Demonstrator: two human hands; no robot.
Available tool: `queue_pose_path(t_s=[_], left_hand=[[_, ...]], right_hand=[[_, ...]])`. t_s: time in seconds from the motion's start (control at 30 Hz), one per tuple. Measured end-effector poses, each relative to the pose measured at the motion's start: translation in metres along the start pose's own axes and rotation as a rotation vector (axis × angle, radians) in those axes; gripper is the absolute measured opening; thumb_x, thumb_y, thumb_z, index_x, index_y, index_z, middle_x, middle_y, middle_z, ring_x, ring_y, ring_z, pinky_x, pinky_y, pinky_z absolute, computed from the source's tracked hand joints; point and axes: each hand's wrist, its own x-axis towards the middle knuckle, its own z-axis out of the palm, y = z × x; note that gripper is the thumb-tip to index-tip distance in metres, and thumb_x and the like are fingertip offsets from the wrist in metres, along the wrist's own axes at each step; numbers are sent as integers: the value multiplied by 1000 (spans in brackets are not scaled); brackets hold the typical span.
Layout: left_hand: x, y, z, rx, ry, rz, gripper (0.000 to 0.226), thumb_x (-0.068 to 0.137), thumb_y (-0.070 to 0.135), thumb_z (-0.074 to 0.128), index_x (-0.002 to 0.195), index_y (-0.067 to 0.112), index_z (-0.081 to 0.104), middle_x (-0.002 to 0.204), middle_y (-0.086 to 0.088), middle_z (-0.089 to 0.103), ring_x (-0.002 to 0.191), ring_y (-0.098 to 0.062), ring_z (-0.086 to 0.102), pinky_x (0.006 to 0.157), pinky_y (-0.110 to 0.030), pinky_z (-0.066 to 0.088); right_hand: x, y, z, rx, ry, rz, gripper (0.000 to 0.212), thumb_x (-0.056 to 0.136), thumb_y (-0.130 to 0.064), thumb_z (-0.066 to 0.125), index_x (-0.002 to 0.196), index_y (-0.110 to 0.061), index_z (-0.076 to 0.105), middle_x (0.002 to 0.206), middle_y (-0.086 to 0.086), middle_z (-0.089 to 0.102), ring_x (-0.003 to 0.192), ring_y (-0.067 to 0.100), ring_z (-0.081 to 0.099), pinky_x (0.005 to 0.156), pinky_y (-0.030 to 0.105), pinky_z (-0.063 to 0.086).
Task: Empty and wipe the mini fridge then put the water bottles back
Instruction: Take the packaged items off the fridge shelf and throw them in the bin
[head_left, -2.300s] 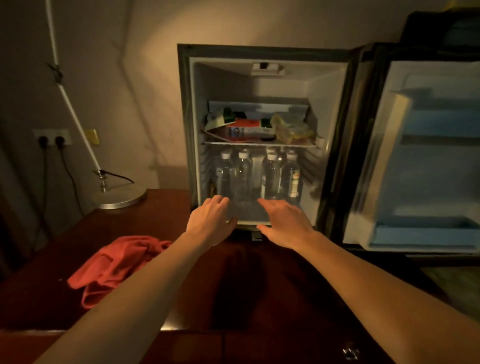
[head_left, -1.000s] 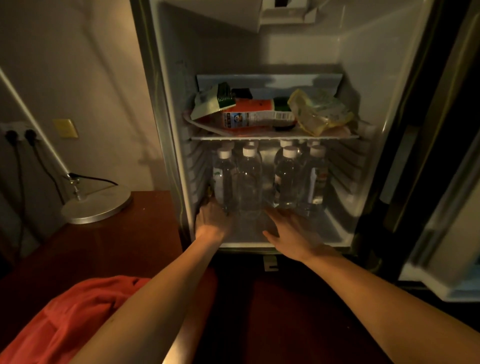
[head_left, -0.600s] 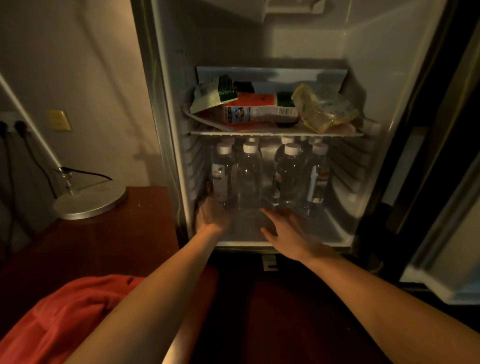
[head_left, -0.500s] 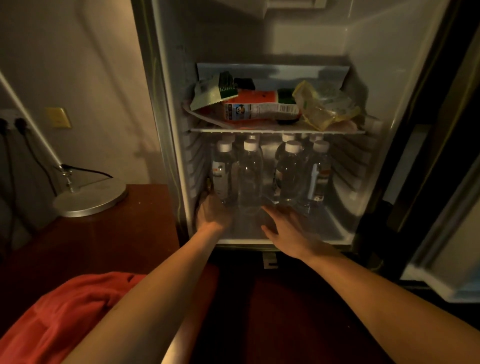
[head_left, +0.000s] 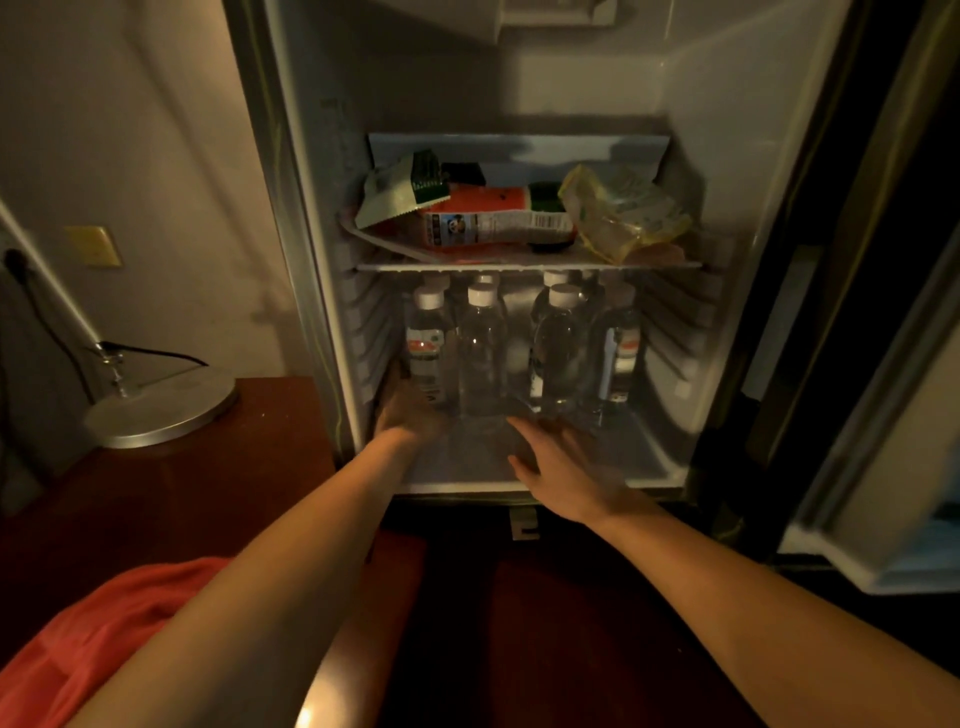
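Clear plastic, white caps: water bottles (head_left: 483, 348) standing upright in two tight rows on the floor of the mini fridge (head_left: 571, 467), under the wire shelf (head_left: 524, 266), none yet taken out. Left hand (head_left: 410, 415) pushed in at the base of the leftmost front bottle, beside the ribbed side wall; blurred and dim there, so cannot tell whether fingers curl round the bottle or only touch it. Right hand (head_left: 561, 462) low over the fridge floor, palm down, fingers straight and slightly spread, tips just short of or touching the feet of the right-hand bottles, gripping nothing. Probably placed so to gather bottles from both sides at once, since packed that close a single pull could topple the neighbours. Emptying barely begun, judging by the full rows. Above, on the shelf, an orange-and-white labelled carton (head_left: 493, 218) lying flat, a green-and-white packet (head_left: 400, 192) leaning over its left end, a crumpled yellowish bag (head_left: 623, 218) at the right; all to come out before wiping. Fridge door (head_left: 883, 415) swung wide to the right, leaving access free. Red cloth (head_left: 88, 639) bunched on the dark wooden tabletop (head_left: 156, 493) near the left forearm, likely kept handy for the wipe. Round metal lamp base (head_left: 161, 410) further left, against the wall.
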Motion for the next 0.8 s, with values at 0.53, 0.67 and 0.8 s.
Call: queue_pose_path(t_s=[0.53,0.67,0.8], left_hand=[[-19,-5,6,142,77,-14,46,89,32,61,132,14,57,137,-10,53,118,-30,58,97,-40,51],[-37,6,-4,193,49,-34,48,89,29,59,135,17,55,141,-8,47,121,-33,56,98,-42,49],[-54,2,-9,268,8,-50,46,87,27,59,131,12,57,134,-11,51,118,-32,56,95,-40,50]], right_hand=[[-5,-7,-16,-8,-56,14,55,97,-46,47,148,-31,33,138,2,55,121,24,55,97,36,45],[-12,-13,-29,7,-54,-15,52,97,-44,47,146,-30,34,135,2,56,119,24,56,93,36,48],[-19,-15,-37,-18,-58,-12,50,97,-44,46,144,-29,35,132,4,57,116,24,57,88,36,51]])
